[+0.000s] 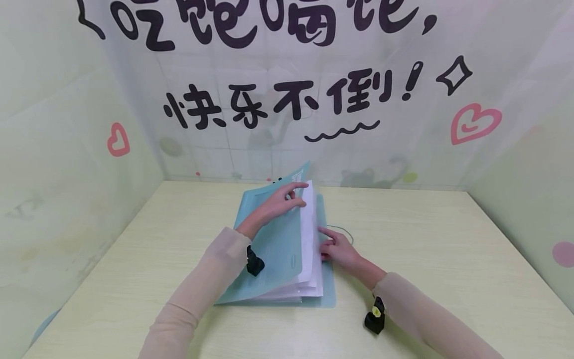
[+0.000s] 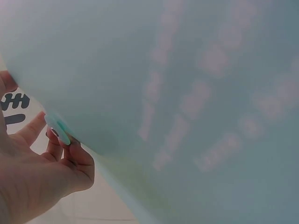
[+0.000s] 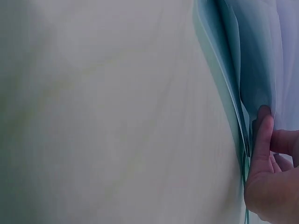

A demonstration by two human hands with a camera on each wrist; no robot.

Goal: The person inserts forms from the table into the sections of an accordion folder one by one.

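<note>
A light blue folder [image 1: 269, 249] lies on the table, its front cover raised at a slant. White sheets [image 1: 307, 224] in clear sleeves fan out beneath that cover. My left hand [image 1: 282, 202] reaches across the cover and holds its free edge near the top, with fingertips by the white sheets. In the left wrist view the cover [image 2: 187, 116] fills most of the picture, and the left hand [image 2: 51, 172] is at its edge. At the folder's right side my right hand [image 1: 342, 251] pinches the sleeve edges; the right wrist view shows its thumb and finger [image 3: 264, 135] there.
A thin elastic cord [image 1: 345, 230] loops out from the folder's right edge onto the pale wooden table [image 1: 403, 239]. Printed cloth walls [image 1: 269, 144] enclose the table at the back and both sides. Black wrist cameras [image 1: 375, 319] hang at both wrists.
</note>
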